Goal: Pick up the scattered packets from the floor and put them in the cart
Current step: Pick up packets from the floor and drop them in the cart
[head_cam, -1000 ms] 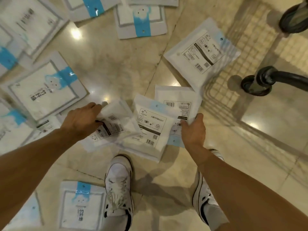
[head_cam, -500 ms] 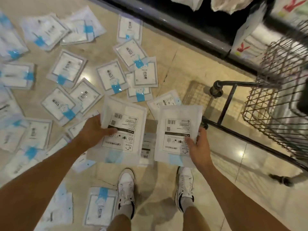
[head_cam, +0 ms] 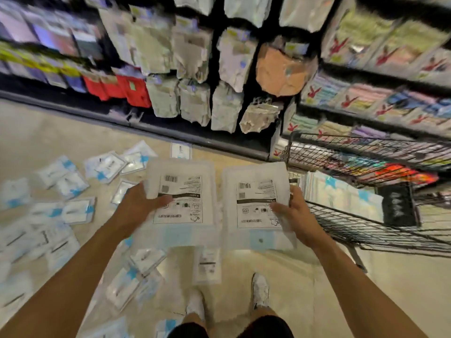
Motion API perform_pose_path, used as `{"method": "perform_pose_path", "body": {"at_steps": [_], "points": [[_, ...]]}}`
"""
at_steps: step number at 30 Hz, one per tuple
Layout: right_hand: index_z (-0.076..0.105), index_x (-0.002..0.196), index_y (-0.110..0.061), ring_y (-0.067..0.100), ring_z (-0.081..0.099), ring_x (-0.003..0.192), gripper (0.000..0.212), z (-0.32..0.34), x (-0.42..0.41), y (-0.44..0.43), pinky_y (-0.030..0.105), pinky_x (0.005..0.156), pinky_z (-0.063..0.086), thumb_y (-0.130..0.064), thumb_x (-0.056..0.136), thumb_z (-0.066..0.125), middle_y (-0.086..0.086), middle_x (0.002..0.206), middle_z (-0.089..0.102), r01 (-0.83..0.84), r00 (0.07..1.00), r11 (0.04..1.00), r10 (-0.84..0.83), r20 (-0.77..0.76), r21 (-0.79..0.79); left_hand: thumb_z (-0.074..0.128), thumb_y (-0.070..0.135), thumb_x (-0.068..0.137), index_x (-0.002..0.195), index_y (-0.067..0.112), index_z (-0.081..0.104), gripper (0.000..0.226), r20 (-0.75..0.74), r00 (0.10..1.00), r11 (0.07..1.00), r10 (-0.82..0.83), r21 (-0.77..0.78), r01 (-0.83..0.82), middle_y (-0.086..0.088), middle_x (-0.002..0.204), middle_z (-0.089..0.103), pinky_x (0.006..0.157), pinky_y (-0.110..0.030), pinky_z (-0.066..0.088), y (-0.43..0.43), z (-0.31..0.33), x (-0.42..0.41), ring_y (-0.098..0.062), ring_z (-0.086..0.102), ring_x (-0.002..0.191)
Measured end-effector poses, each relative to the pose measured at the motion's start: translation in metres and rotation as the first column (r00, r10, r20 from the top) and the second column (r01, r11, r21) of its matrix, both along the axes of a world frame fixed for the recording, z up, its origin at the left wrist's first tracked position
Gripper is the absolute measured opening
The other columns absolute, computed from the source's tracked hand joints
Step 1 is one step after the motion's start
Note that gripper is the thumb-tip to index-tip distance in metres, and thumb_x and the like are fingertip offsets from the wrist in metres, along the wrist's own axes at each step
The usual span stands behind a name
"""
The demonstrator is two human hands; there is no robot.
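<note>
Hands forward, thumbs on top: left hand point(head_cam: 136, 208) and right hand point(head_cam: 300, 217) grip packets point(head_cam: 181, 189)

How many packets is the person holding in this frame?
2. The left packet is gripped by the left hand; the right packet by the right hand, beside the cart. Others may be stacked hidden behind them.

Two held packets point(head_cam: 181, 191), one cart point(head_cam: 353, 228), two shoes point(head_cam: 260, 289).

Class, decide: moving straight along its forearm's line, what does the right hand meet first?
The right hand grips a packet; beyond that, probably the hanging shelf packs, not the cart; depth unclear.
</note>
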State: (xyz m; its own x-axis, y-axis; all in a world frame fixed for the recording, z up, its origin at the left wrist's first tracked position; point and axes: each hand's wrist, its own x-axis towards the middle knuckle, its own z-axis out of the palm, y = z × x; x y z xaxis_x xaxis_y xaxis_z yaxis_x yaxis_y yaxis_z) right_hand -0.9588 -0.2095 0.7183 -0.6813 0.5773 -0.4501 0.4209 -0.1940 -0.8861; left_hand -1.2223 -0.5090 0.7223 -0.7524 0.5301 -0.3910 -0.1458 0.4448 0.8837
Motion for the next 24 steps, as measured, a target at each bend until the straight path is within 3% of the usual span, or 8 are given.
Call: {"method": "perform_pose_path", "body": {"at_steps": [4,6,9,12,16,20,24], "points": [[0.040,0.129,-0.009,0.027,0.076,0.104,0.042,0.068,0.038,0.018,0.037,0.078,0.064,0.002,0.097,0.064,0.011,0.122,0.074,0.100,0.993,0.995,-0.099,-0.058,0.020,0.088,0.031,0.078,0.116,0.020,0.073,0.042,-0.060,0.995,0.996,-0.084,0.035,0.086,0.002,0.102,0.080,0.080,-0.040,0.060,0.032,0.072,0.016,-0.019,0.078,0.089],[0.041,0.128,-0.012,0.028,0.076,0.104,0.042,0.090,0.059,0.033,0.041,0.081,0.064,0.002,0.097,0.065,0.011,0.122,0.075,0.152,0.986,0.988,-0.149,-0.079,0.034,0.091,0.033,0.075,0.115,0.020,0.072,0.046,-0.070,0.991,0.991,-0.114,0.067,0.118,0.000,0.103,0.080,0.083,-0.044,0.060,0.057,0.101,0.028,-0.022,0.078,0.091],[0.044,0.125,-0.016,0.034,0.074,0.108,0.042,0.114,0.097,0.059,0.058,0.094,0.059,0.002,0.095,0.068,0.013,0.122,0.075,0.251,0.963,0.968,-0.247,-0.106,0.026,0.087,0.021,0.077,0.111,0.016,0.073,0.037,-0.109,0.986,0.981,-0.130,0.131,0.144,0.001,0.097,0.080,0.075,-0.037,0.059,0.099,0.138,0.057,-0.022,0.078,0.088],[0.045,0.122,-0.018,0.035,0.074,0.109,0.043,0.135,0.134,0.090,0.058,0.095,0.058,0.006,0.094,0.067,0.014,0.122,0.074,0.319,0.935,0.947,-0.320,-0.155,-0.034,0.084,0.016,0.082,0.110,0.018,0.073,0.030,-0.143,0.969,0.964,-0.201,0.146,0.221,0.004,0.096,0.081,0.071,-0.032,0.057,0.142,0.167,0.094,-0.018,0.078,0.085],[0.040,0.127,-0.014,0.033,0.072,0.114,0.045,0.161,0.191,0.132,0.059,0.102,0.055,0.007,0.096,0.065,0.013,0.127,0.071,0.342,0.920,0.939,-0.340,-0.194,-0.024,0.083,0.017,0.084,0.112,0.019,0.072,0.030,-0.129,0.948,0.944,-0.291,0.124,0.307,0.002,0.098,0.080,0.074,-0.038,0.060,0.203,0.187,0.142,-0.019,0.078,0.086],[0.039,0.128,-0.014,0.032,0.072,0.113,0.045,0.172,0.253,0.173,0.056,0.099,0.057,0.006,0.096,0.065,0.013,0.129,0.069,0.369,0.911,0.929,-0.362,-0.198,-0.002,0.081,0.020,0.087,0.108,0.017,0.074,0.023,-0.129,0.938,0.939,-0.321,0.089,0.333,0.000,0.093,0.081,0.076,-0.043,0.061,0.261,0.192,0.187,-0.024,0.078,0.082],[0.042,0.126,-0.016,0.036,0.071,0.115,0.046,0.167,0.308,0.211,0.061,0.100,0.055,0.005,0.095,0.067,0.016,0.131,0.069,0.427,0.890,0.904,-0.419,-0.180,0.006,0.080,0.015,0.088,0.109,0.015,0.073,0.022,-0.100,0.943,0.938,-0.317,0.113,0.327,-0.003,0.093,0.081,0.075,-0.043,0.061,0.311,0.191,0.230,-0.025,0.078,0.082]]}}
